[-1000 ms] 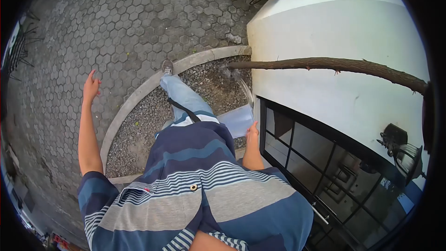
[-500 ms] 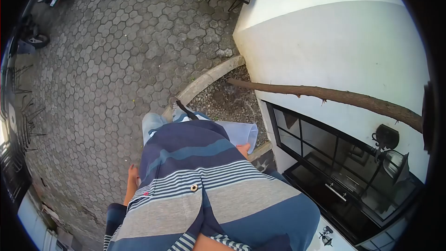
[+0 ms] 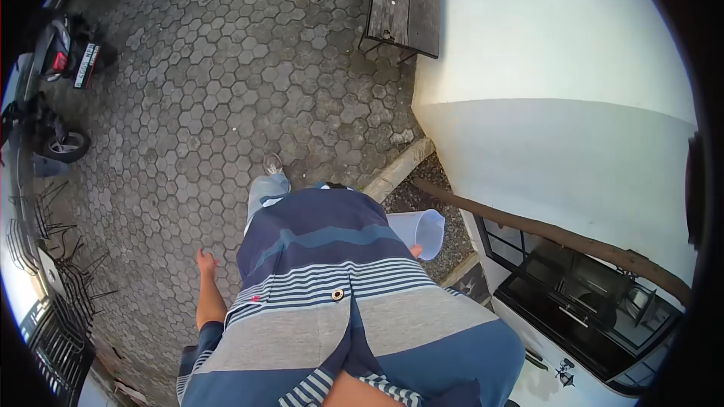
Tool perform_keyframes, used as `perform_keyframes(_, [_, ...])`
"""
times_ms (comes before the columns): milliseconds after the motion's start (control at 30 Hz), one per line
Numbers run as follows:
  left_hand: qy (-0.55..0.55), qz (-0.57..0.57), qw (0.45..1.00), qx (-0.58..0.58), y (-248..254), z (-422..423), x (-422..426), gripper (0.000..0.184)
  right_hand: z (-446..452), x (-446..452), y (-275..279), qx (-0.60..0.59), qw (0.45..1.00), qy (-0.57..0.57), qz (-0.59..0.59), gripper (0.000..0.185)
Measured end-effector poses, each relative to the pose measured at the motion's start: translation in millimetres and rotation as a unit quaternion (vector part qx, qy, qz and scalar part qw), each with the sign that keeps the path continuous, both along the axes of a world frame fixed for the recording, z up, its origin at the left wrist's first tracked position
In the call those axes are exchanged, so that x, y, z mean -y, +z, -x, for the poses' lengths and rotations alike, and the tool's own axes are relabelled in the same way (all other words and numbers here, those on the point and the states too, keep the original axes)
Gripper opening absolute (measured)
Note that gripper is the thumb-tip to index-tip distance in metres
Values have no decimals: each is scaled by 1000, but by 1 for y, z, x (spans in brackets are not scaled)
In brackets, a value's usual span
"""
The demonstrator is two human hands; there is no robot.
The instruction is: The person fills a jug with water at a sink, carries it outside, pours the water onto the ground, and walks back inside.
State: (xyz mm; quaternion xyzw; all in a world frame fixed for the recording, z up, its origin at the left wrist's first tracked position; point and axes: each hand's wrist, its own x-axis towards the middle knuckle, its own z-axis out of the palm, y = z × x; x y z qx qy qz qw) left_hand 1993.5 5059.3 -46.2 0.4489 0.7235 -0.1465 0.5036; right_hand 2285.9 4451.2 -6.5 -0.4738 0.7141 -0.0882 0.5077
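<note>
A clear plastic container hangs beside my right hip, its open rim facing away from me. My right hand is closed on it; only the fingertips show past my striped shirt. My left hand hangs out at my left side above the paving, fingers apart and holding nothing. One of my shoes stands on the hexagonal pavers.
A wooden bench stands ahead by the white wall. A slanting trunk crosses the curbed gravel bed and a black-framed window. Motorcycles and stacked metal chairs are at the left.
I have stepped off the gravel bed onto the pavers. Water was pouring from the container a second ago; none pours now. My left hand has swung back, then slightly forward.
</note>
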Motion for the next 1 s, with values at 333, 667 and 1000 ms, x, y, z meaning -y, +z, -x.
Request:
perform_keyframes(333, [-194, -240, 862, 402, 76, -519, -352, 49, -207, -298, 58, -87, 979, 183, 36, 32])
perform_keyframes(667, [-40, -93, 969, 225, -44, -558, -462, 53, -532, -555, 26, -97, 920, 378, 18, 42])
perform_keyframes(1000, [42, 152, 987, -10, -15, -566, -487, 28, -775, -721, 57, 168, 951, 245, -91, 25])
